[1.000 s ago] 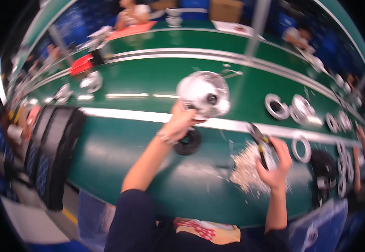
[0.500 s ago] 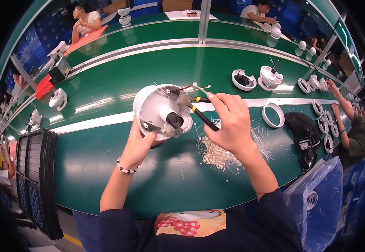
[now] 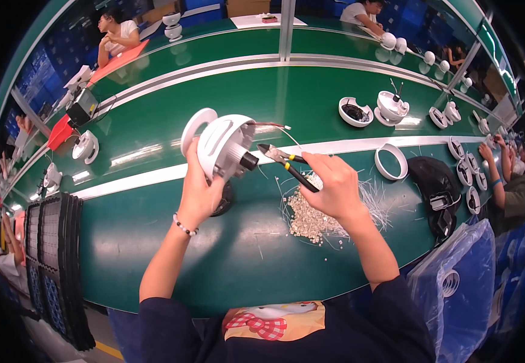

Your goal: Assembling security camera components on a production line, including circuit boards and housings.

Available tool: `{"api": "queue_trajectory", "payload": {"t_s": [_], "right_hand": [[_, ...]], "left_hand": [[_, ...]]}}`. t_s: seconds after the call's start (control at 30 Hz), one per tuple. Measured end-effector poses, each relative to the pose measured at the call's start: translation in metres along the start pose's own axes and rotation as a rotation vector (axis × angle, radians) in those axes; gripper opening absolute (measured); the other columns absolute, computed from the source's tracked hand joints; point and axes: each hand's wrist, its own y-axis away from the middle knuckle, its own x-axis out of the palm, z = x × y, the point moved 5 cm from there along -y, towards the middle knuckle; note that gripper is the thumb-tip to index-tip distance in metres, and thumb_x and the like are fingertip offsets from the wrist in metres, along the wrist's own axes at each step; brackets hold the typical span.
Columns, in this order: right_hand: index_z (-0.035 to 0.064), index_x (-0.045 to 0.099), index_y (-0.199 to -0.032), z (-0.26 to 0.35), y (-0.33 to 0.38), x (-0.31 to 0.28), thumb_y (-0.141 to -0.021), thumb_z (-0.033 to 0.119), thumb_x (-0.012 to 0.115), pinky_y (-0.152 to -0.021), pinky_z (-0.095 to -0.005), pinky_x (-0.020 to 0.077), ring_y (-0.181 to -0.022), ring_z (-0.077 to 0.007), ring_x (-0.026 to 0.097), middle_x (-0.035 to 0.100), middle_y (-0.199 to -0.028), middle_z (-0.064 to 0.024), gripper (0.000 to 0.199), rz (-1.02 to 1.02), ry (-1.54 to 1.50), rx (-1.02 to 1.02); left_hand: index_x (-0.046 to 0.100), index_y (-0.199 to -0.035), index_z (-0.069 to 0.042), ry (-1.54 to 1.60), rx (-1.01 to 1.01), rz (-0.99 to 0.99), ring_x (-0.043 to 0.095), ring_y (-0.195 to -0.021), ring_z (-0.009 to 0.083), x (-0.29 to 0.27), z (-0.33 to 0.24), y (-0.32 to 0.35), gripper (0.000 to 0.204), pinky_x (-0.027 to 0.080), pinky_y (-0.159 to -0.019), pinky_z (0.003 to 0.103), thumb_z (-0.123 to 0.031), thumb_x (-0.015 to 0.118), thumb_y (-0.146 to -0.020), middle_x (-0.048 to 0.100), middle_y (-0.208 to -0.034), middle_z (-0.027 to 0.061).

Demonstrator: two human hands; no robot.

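Note:
My left hand (image 3: pixel 200 195) grips a white round camera housing (image 3: pixel 225 138) from below, raised over the bench and tilted on its side. Its black lens barrel (image 3: pixel 248 161) points right, and thin wires (image 3: pixel 273 125) stick out of its top edge. In my right hand (image 3: pixel 336 186) are diagonal cutters (image 3: pixel 282 156) with black and yellow handles. Their jaws sit just right of the housing, apart from it. Below the cutters lies a pile of small cream connectors (image 3: pixel 311 221) with white cut-off ends (image 3: pixel 371 209) around it. A dark round part (image 3: pixel 223 199) shows partly behind my left hand.
A white ring (image 3: pixel 391 162) and a black bag (image 3: pixel 433 193) lie to the right. Beyond the white strip stand an open housing shell (image 3: pixel 355 112) and another camera unit (image 3: pixel 391 107). Stacked black trays (image 3: pixel 54 260) stand at the left. A co-worker's arm (image 3: pixel 495 181) reaches in at the far right.
My left hand has turned the housing, so its open face now points right and its round base shows. The cutters have come away from the wires, a little to the right and down.

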Motion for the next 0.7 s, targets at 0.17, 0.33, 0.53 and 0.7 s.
{"api": "queue_trajectory", "payload": {"t_s": [0.17,0.33,0.53,0.7], "right_hand": [[0.002,0.058,-0.096,-0.007,0.04,-0.003,-0.054,0.01,0.068,-0.069,-0.0337,0.0462,-0.078,-0.0267,0.058,0.06,-0.088,-0.0119,0.043,0.028,-0.195,0.115],[0.005,0.056,-0.102,0.057,0.091,0.001,-0.055,0.014,0.068,-0.069,-0.0332,0.0438,-0.074,-0.0249,0.055,0.058,-0.091,-0.0088,0.049,0.335,-0.549,0.016],[0.0041,0.053,-0.104,0.092,0.148,0.032,-0.057,0.016,0.066,-0.072,-0.031,0.041,-0.085,-0.0213,0.049,0.052,-0.098,-0.0066,0.05,0.48,-0.513,0.08],[0.0028,0.054,-0.098,0.083,0.159,0.03,-0.06,0.024,0.069,-0.08,-0.0371,0.0409,-0.092,-0.0255,0.049,0.051,-0.104,-0.0091,0.046,0.401,-0.512,0.083]], "left_hand": [[0.016,-0.127,0.002,-0.103,0.138,-0.142,0.043,-0.108,0.0362,0.001,0.033,-0.052,0.066,0.037,-0.088,0.036,0.005,0.047,-0.069,0.037,-0.118,0.0259],[0.024,-0.116,0.014,1.055,-0.568,0.143,0.05,-0.098,0.0379,0.044,0.09,-0.122,0.044,0.05,-0.082,0.04,0.004,0.036,-0.075,0.039,-0.114,0.0279],[0.033,-0.108,0.018,1.261,-0.685,-0.015,0.047,-0.104,0.0368,0.098,0.185,-0.146,0.031,0.044,-0.092,0.035,0.001,0.034,-0.082,0.044,-0.111,0.0278],[0.031,-0.116,0.011,1.334,-0.811,0.004,0.051,-0.097,0.0341,0.1,0.165,-0.127,0.047,0.046,-0.086,0.037,-0.024,0.045,-0.087,0.044,-0.113,0.0248]]}}
